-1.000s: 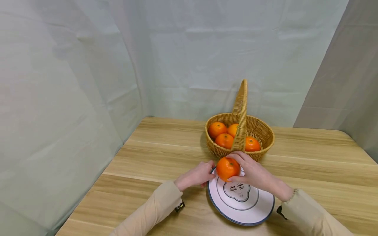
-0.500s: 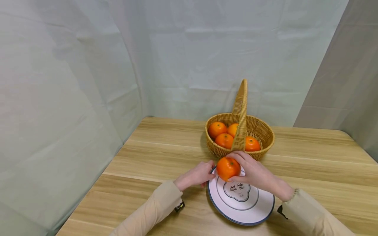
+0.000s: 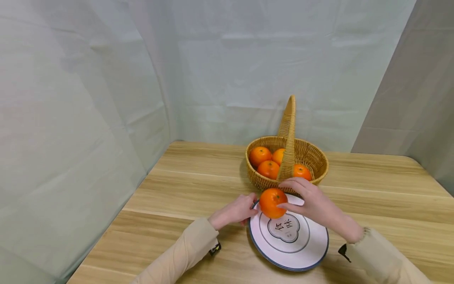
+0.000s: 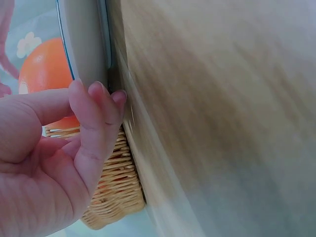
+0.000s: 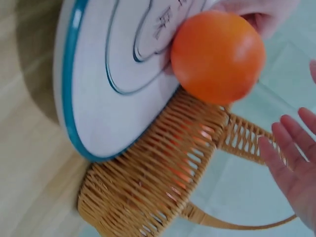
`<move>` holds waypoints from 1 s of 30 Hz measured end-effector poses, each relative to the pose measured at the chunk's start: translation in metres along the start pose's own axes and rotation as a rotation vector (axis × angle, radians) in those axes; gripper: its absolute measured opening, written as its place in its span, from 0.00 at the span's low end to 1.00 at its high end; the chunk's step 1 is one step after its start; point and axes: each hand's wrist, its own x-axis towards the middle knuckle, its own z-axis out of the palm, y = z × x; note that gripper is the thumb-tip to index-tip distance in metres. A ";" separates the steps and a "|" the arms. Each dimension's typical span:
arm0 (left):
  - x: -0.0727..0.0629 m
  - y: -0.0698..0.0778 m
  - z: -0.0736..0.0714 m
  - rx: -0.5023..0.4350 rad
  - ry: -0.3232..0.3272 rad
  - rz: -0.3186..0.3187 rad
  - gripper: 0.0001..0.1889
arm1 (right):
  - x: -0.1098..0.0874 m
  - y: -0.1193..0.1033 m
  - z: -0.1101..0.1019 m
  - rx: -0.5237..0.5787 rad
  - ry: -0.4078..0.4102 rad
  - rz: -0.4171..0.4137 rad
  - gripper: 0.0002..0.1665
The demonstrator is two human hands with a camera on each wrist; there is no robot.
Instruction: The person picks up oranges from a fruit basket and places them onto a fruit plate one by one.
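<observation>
An orange (image 3: 272, 202) sits on the far left part of a white plate with a blue rim (image 3: 305, 252). My right hand (image 3: 307, 200) hovers just right of that orange with its fingers spread. In the right wrist view the right hand's fingers (image 5: 296, 158) stand apart from the orange (image 5: 217, 54) above the plate (image 5: 98, 84). My left hand (image 3: 235, 212) holds the plate's left rim with curled fingers. The left wrist view shows the left hand's fingertips (image 4: 96, 98) against the plate rim (image 4: 84, 44), with the orange (image 4: 44, 66) behind.
A wicker basket (image 3: 312, 157) with a tall handle (image 3: 288, 134) stands right behind the plate and holds several oranges (image 3: 268, 169). Pale cloth walls close in the wooden table (image 3: 184, 185) at the back and left.
My right hand has let go of the orange, spread its fingers and drawn a little to the right. The orange stays on the plate. The left hand has not moved.
</observation>
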 end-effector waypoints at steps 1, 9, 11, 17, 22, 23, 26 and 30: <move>0.000 0.000 0.000 -0.001 0.000 -0.001 0.09 | 0.001 0.001 -0.002 0.015 0.025 -0.024 0.26; -0.001 0.000 0.000 0.000 0.006 -0.001 0.08 | 0.007 0.004 -0.018 -0.010 0.145 -0.104 0.21; -0.001 0.001 -0.001 0.002 0.008 0.000 0.07 | 0.007 0.005 -0.020 -0.027 0.152 -0.103 0.21; -0.002 0.002 0.000 0.006 0.003 -0.012 0.08 | 0.005 0.007 -0.024 -0.040 0.122 -0.053 0.22; -0.002 0.002 0.000 0.003 -0.005 -0.023 0.08 | 0.003 0.010 -0.026 -0.045 0.124 -0.039 0.20; -0.002 0.002 0.000 0.006 -0.005 -0.024 0.08 | 0.004 0.010 -0.026 -0.049 0.134 -0.048 0.20; -0.002 0.002 0.000 0.014 -0.004 -0.022 0.08 | 0.005 0.012 -0.026 -0.056 0.169 -0.077 0.20; -0.001 0.002 0.000 0.006 -0.002 -0.026 0.08 | 0.006 0.015 -0.027 -0.062 0.194 -0.105 0.21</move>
